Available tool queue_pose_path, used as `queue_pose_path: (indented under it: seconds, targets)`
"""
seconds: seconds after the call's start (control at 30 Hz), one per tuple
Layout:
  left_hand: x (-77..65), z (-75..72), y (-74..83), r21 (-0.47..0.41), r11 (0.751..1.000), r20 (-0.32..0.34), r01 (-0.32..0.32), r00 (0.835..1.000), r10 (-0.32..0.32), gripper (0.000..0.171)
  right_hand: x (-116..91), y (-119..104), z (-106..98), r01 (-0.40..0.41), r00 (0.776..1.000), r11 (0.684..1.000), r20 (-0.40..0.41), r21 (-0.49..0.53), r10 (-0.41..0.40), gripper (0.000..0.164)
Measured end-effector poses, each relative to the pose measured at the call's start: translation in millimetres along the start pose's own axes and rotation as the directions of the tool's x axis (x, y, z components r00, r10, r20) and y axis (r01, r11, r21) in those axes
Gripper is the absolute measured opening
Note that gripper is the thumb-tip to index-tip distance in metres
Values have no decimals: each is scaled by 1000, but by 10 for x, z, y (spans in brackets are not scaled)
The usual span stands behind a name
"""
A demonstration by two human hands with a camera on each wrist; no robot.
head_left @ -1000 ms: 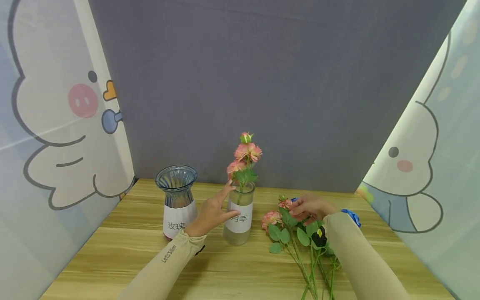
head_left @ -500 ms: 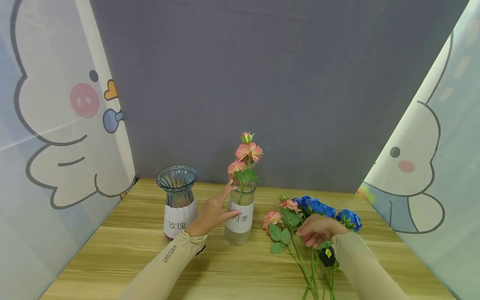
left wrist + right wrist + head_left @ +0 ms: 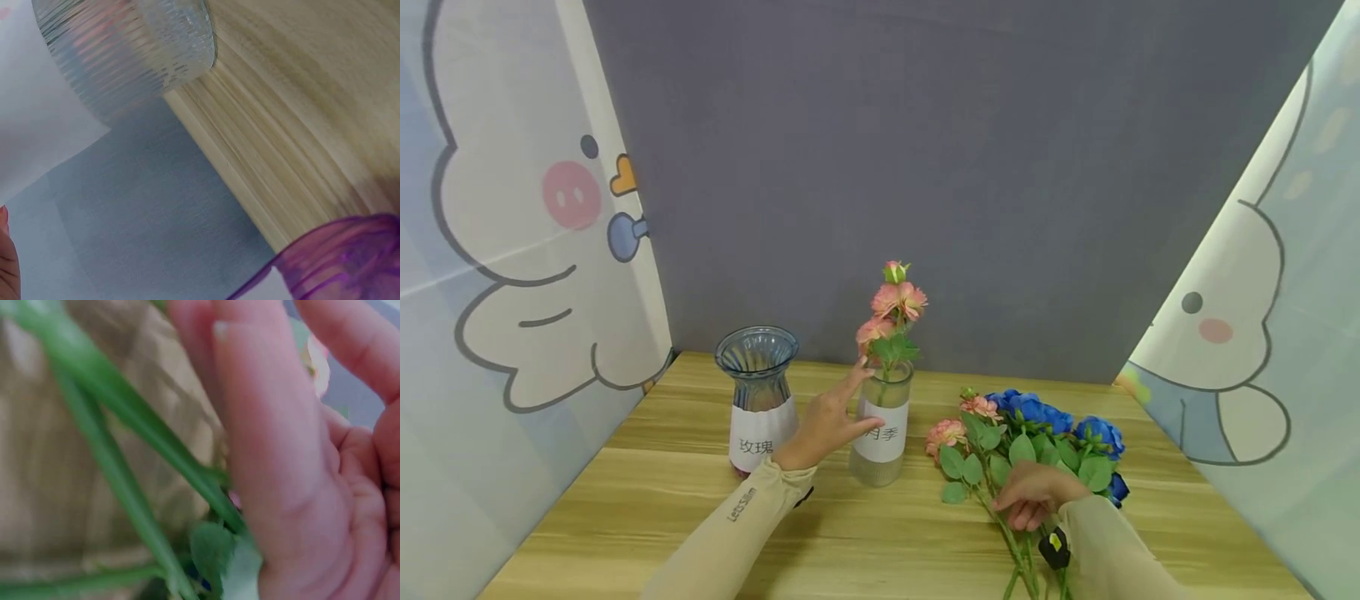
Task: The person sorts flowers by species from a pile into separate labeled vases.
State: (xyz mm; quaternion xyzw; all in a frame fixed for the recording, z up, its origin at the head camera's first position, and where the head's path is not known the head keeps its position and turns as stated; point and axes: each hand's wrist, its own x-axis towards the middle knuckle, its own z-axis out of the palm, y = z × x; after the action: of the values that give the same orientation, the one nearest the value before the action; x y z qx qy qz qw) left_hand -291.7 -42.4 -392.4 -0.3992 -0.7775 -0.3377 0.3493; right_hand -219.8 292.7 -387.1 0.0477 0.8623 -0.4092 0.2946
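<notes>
"Pink flower spray on the wooden tabletop: how many?"

"One loose, showing two open blooms and one bud, with oval leaves on slim green stems. Put the dial's centre on the clear vase, twelve at the back: the loose spray lies at four o'clock. One upright spray stands in that vase, with at least three frilled blooms and one bud."

"And blue ones?"

"At least three blue flowers at three o'clock, ruffled and overlapping too much for a sure count."

"Vases?"

"Two, both see-through and glassy. The clear one is a ribbed cylinder; the blue vase, just past nine o'clock, is fluted, narrowing below a flared rim. Each wears one white paper label bearing two characters."

"How do the two hands lie?"

"Left hand at nine, right beside the clear vase: thumb well apart from the fingers, lying before the label, fingertips near the rim. Whether they press the vase, I can't tell. Right hand between three and four, over the loose stems: fingers slightly bent, thumb apart with a gap between. Whether a fingertip touches a stem, I can't tell."
</notes>
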Motion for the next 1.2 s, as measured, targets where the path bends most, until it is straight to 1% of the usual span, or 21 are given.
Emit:
queue_pose_path:
  seconds: [0.1, 0.17, 0.23, 0.3, 0.37, 0.43, 0.5, 0.6, 0.7, 0.77, 0.83, 0.93, 1.07, 1.2]
  targets:
    - [-4, 10, -3, -6, 1000, -15, -4, 1000, 4, 78, -18, 8, 80, 31, 1000, 999, 3, -8, -31, 16]
    - [-7, 21, -12, -8, 1000, -21, -4, 1000, 4, 77, -32, 12, 130, 53, 998, 998, -19, -15, -53, 15]
    - [-13, 30, -24, -14, 1000, -27, -4, 1000, 4, 77, -44, 10, 168, 79, 995, 996, -55, -31, -80, 23]
    - [-18, 32, -33, -16, 1000, -31, -3, 1000, 2, 77, -54, 1, 196, 90, 990, 994, -107, -62, -97, 36]
    - [-20, 30, -36, -23, 1000, -32, -3, 999, 2, 77, -58, -10, 225, 79, 982, 991, -161, -107, -96, 45]
    - [-23, 26, -36, -29, 1000, -30, -3, 1000, 2, 77, -56, -17, 260, 54, 976, 985, -200, -162, -86, 45]
    - [-25, 21, -32, -37, 999, -28, -1, 1000, 0, 77, -42, -15, 296, 38, 979, 980, -191, -197, -77, 44]
    - [-25, 17, -25, -35, 999, -25, 1, 1000, -2, 78, -19, 4, 342, 59, 983, 973, -156, -222, -95, 44]
    - [-15, 20, -18, -28, 1000, -20, 4, 1000, -4, 78, -18, 25, 348, 119, 981, 977, -129, -178, -143, 47]
    - [-3, 24, -19, -24, 1000, -17, 4, 1000, -5, 77, -21, 38, 329, 155, 978, 979, -119, -131, -170, 46]
    - [5, 32, -26, -20, 1000, -17, -3, 1000, 3, 78, -28, 51, 305, 170, 979, 983, -102, -64, -176, 43]
    - [11, 36, -31, -18, 1000, -19, -11, 1000, 11, 79, -45, 62, 283, 165, 983, 986, -82, 29, -162, 39]
    - [2, 30, -26, -19, 1000, -11, -7, 1000, 6, 79, -63, 65, 284, 178, 982, 979, -75, 101, -171, 27]
    - [-8, 15, -19, -23, 1000, -8, -4, 1000, 4, 78, -43, 48, 284, 215, 976, 955, -66, 206, -206, 21]
